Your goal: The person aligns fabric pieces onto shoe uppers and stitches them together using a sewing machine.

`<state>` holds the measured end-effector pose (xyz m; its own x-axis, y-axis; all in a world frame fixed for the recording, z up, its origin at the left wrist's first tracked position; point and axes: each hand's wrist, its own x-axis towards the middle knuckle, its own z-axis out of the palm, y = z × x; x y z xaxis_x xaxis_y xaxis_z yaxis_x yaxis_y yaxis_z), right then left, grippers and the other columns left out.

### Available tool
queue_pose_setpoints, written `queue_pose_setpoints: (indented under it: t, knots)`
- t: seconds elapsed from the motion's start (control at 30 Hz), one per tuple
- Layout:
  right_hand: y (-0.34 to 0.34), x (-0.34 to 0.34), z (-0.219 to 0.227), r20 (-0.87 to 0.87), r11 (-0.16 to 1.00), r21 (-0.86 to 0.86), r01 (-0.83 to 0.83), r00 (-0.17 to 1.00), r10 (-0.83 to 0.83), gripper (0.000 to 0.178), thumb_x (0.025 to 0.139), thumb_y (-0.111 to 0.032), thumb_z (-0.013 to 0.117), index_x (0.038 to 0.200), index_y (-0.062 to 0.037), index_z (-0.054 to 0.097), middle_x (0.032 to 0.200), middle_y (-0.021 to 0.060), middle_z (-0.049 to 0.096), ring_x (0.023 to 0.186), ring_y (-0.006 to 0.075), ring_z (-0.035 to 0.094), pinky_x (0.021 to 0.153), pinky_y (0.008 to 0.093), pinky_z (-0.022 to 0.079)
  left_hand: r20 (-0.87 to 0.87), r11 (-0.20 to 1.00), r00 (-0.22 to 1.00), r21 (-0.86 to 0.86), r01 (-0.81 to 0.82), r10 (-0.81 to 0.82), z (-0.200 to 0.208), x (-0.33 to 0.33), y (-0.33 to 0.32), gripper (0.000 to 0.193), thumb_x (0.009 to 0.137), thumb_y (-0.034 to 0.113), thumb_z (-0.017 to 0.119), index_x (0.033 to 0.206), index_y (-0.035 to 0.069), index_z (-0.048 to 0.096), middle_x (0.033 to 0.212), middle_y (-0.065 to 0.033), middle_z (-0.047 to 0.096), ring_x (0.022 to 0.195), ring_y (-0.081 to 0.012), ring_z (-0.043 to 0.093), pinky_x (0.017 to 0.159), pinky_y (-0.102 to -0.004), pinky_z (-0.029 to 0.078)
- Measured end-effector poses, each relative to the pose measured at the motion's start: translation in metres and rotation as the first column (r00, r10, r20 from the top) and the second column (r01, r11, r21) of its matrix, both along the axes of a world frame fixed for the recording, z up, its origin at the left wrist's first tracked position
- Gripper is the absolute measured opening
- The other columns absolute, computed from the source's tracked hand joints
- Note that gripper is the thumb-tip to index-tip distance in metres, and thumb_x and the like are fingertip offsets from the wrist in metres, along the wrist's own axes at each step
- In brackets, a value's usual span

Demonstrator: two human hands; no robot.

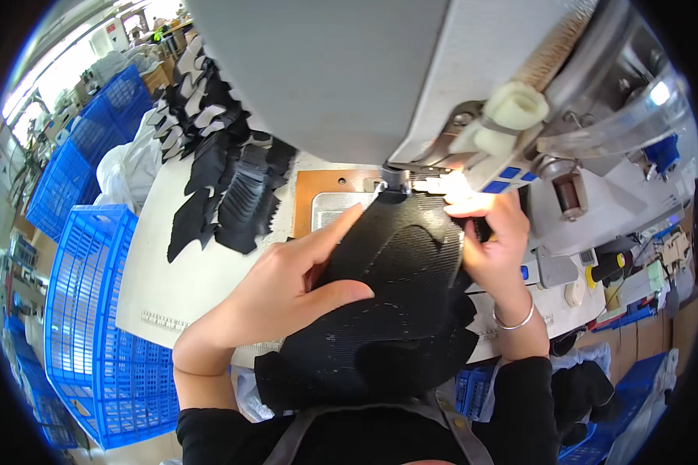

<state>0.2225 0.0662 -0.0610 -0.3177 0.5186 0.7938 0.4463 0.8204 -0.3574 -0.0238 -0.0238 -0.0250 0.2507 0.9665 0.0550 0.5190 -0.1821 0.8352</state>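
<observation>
A black ribbed piece of shoe-upper material with a curved outline on it reaches from my lap to the sewing machine's head. My left hand grips its left side, thumb lying on top and fingers along or under the edge. On the other side, close to the bright work light, my right hand has its fingers bent around the upper right edge. A bracelet circles that wrist. The piece's far tip is under the machine head, which hides the needle point.
The machine's large grey body blocks the upper middle. Stacked black cut pieces lie at the table's far left. A blue crate stands beside the table's left edge. A thread bobbin and a thread cone are at right.
</observation>
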Motion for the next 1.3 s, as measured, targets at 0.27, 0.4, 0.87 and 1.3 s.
queue_pose_setpoints:
  t: [0.27,0.4,0.87,1.3]
  knots:
    - [0.006,-0.004,-0.002,0.063,0.981,0.195,0.021,0.997,-0.034,0.032,0.062,0.007,0.061,0.09,-0.0091,0.066,0.089,0.0066,0.067,0.081,0.0275,0.059,0.074,0.0326,0.045,0.094,0.977,0.995,0.212,-0.034,0.014,-0.012,0.001,-0.006,0.06,0.087,0.005,0.067,0.14,-0.004,0.043,0.128,-0.0162,0.06,0.11,-0.0128,0.056,0.096,-0.0268,0.043]
    - [0.008,0.007,0.003,0.14,0.988,0.137,-0.074,0.989,0.055,0.031,0.06,0.008,0.061,0.085,-0.0099,0.068,0.089,0.0061,0.067,0.081,0.0249,0.059,0.074,0.0332,0.047,-0.071,0.965,0.993,0.251,-0.076,0.097,-0.009,0.003,-0.007,0.062,0.08,0.008,0.075,0.135,-0.002,0.05,0.105,-0.0157,0.068,0.092,-0.0147,0.063,0.084,-0.0276,0.048]
    - [0.016,0.0,-0.011,-0.036,0.987,0.139,-0.086,0.995,0.092,0.033,0.057,0.007,0.064,0.083,-0.0138,0.069,0.099,0.0078,0.06,0.087,0.0295,0.055,0.075,0.0392,0.042,-0.144,0.896,0.987,0.444,-0.002,0.074,-0.023,0.004,-0.002,0.073,0.079,0.022,0.079,0.138,-0.003,0.045,0.078,-0.017,0.06,0.064,-0.025,0.057,0.063,-0.0331,0.048]
    - [0.022,-0.004,-0.015,0.003,0.972,0.236,-0.023,1.0,0.022,0.042,0.056,0.007,0.065,0.093,-0.0119,0.066,0.103,0.0108,0.06,0.092,0.0324,0.056,0.078,0.0419,0.044,-0.296,0.82,0.941,0.571,0.036,0.165,-0.006,-0.012,0.009,0.061,0.075,0.023,0.078,0.127,-0.001,0.057,0.097,-0.0149,0.06,0.085,-0.029,0.058,0.079,-0.0342,0.047]
